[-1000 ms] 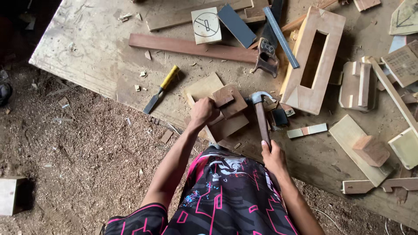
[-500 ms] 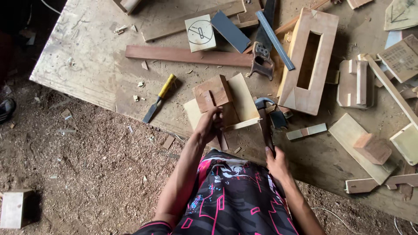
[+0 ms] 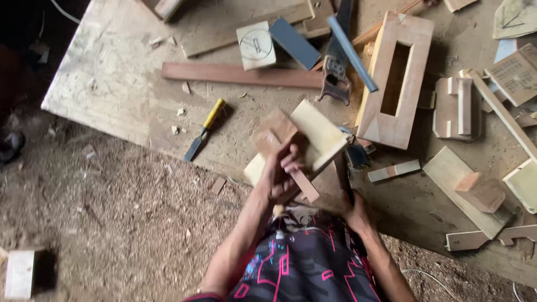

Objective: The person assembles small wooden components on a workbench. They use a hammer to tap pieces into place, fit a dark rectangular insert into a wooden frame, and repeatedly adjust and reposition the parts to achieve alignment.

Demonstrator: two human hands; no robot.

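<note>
My left hand point(image 3: 281, 172) grips a joined wooden piece point(image 3: 305, 140), a pale board with a reddish block on it, lifted and tilted above the plywood work board point(image 3: 112, 84). My right hand point(image 3: 353, 204) is closed around the wooden handle of a hammer point(image 3: 342, 178), whose head is hidden behind the lifted piece. Both hands are close together near the board's front edge, just above my patterned black shirt.
A yellow-handled chisel point(image 3: 205, 130) lies left of my hands. A long reddish strip point(image 3: 240, 74), a wooden box frame with a slot point(image 3: 396, 78), a hand saw point(image 3: 337, 61) and several offcuts lie beyond and right. Sawdust covers the ground at left, with a pale block point(image 3: 19, 273).
My left hand has lifted the joined wooden piece off the board and tilted it toward me. My right hand and the hammer stayed near the front edge.
</note>
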